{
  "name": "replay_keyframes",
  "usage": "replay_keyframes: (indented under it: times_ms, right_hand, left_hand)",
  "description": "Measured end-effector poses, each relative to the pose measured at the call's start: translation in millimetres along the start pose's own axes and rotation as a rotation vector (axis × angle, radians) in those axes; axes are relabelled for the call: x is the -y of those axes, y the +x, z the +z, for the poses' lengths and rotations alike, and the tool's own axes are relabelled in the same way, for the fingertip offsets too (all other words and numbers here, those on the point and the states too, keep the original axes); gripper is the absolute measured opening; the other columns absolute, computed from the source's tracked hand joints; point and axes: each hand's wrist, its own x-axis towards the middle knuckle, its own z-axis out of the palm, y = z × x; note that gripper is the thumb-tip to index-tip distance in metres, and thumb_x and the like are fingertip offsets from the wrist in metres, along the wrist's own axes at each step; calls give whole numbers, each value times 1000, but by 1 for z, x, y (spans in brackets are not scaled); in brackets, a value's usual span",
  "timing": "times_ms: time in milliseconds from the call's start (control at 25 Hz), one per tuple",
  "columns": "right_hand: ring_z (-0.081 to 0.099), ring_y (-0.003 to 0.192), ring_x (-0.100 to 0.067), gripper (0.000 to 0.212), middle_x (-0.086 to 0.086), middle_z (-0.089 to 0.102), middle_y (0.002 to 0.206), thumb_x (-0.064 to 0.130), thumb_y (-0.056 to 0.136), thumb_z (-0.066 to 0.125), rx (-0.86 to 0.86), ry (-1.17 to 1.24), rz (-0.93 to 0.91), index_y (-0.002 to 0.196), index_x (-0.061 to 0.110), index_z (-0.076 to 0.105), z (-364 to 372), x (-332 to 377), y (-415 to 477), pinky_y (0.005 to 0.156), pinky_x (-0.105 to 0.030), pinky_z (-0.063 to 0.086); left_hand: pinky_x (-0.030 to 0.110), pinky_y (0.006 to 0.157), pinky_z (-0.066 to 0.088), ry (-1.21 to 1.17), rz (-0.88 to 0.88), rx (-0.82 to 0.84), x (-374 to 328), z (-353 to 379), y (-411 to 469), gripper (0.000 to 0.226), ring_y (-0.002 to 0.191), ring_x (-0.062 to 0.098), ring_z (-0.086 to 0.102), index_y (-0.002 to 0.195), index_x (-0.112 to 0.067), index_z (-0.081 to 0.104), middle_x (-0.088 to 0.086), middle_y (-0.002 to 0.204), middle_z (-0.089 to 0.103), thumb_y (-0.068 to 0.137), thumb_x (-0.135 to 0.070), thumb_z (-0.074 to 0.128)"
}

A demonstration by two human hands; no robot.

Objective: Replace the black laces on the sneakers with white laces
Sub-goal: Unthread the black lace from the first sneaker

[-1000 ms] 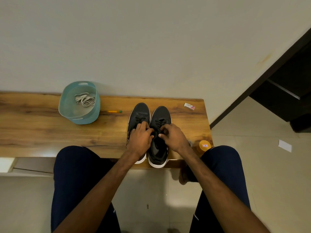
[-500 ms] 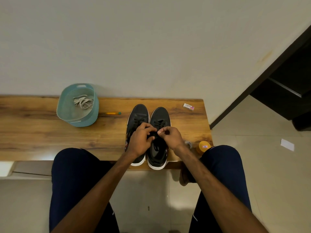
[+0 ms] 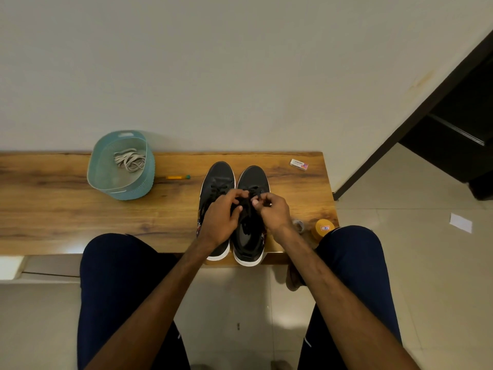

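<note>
Two black sneakers with white soles stand side by side on the wooden bench, toes toward the wall: the left sneaker (image 3: 217,180) and the right sneaker (image 3: 253,180). Both still carry black laces. My left hand (image 3: 221,220) and my right hand (image 3: 274,212) meet over the right sneaker's lacing, fingers pinching its black lace (image 3: 246,201). White laces (image 3: 129,160) lie bundled in a teal basket (image 3: 121,189) at the bench's back left.
The wooden bench (image 3: 66,214) runs along a white wall. On it lie a small orange pencil (image 3: 177,177), a white eraser (image 3: 298,164) and an orange-lidded jar (image 3: 324,228) by my right knee. Tiled floor and a dark doorway lie to the right.
Both hands have shifted slightly toward the toes and closed together over the right sneaker's laces. The view has tilted a little, so the bench sits lower in the frame.
</note>
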Motion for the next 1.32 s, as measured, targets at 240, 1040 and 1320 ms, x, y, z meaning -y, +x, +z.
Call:
replay_keyframes:
  times_ms: [240,1040,1320]
  right_hand:
    - [60,94,-14,17,4,68,96,35,97,53,111,755,62,90,23,62,-47,47,-3,83,-37,43]
    - [58,92,-20,23,-5,56,104,25,86,75,106,-521,-298,104,15,66,-9,-10,3,81,-34,50]
    - [62,77,-12,3,-1,68,86,11,90,68,81,-62,-70,93,11,69,-9,2,1,79,-34,51]
  left_hand:
    - [43,100,41,419,-19,174,4,3,1,55,124,20,52,144,-26,43,-3,138,56,94,-41,60]
    - [53,107,32,38,-170,156,17,18,18,13,124,21,42,103,-21,65,-2,128,46,91,-24,68]
    - [47,93,37,168,-65,-22,1,18,9,17,102,15,53,105,-28,56,-10,105,57,91,-18,60]
